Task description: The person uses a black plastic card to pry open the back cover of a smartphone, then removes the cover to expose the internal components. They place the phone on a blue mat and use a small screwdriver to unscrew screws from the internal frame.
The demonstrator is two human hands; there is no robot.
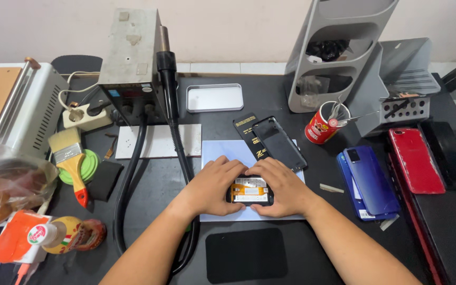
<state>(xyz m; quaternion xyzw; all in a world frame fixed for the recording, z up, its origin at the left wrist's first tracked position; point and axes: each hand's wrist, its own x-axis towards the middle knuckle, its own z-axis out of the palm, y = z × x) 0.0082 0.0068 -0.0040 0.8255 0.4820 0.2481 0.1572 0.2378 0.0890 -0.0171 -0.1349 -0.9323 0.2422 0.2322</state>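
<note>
— Where was the opened phone (249, 191), and how did it lie?

— On the pale blue mat (222, 153) at the middle of the dark counter (312, 248), its orange and yellow insides facing up. Its long axis seemed to run left to right across the view, though the hands hid both ends.

— And the hands?

— The left hand (213, 187) and the right hand (282, 189) were both closed around it, fingers curled over its far edge, thumbs at the near side.

— What lay around it?

— A black phone screen (279, 143) rested just beyond, angled on the mat's far corner. A blue phone (371, 180) and a red phone (416, 160) lay to the right, and a hot-air nozzle's black hose (180, 153) ran down the left.
</note>
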